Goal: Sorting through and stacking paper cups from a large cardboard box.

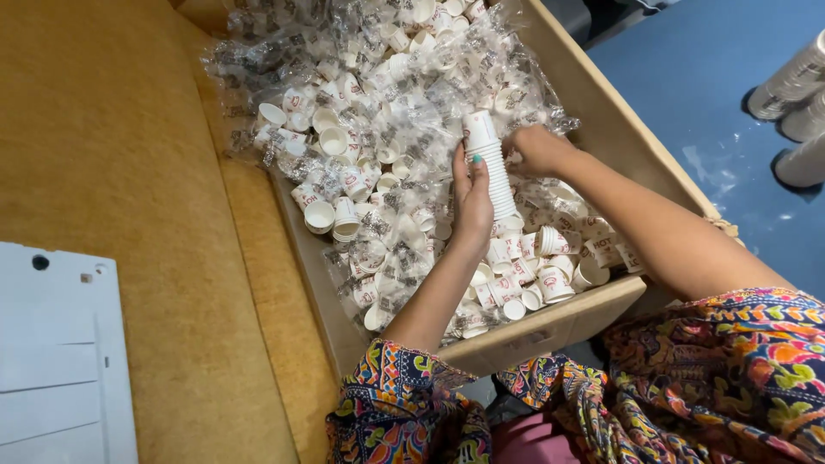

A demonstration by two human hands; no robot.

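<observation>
Hundreds of small paper cups fill the cardboard box, loose ones toward its near edge. I see my left hand clasping a nested cup stack mid-box (held upright); my right hand presses its far side. Squeezing could buckle it.

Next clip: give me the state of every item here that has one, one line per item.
Stack of cups: nested, tilted, held over the box.
Left hand: closed around the stack.
Right hand: down among the loose cups, grip unclear.
Loose cups: scattered, unstacked.
Cardboard box: open, full.
Plastic bag: crumpled, holding cups.
</observation>
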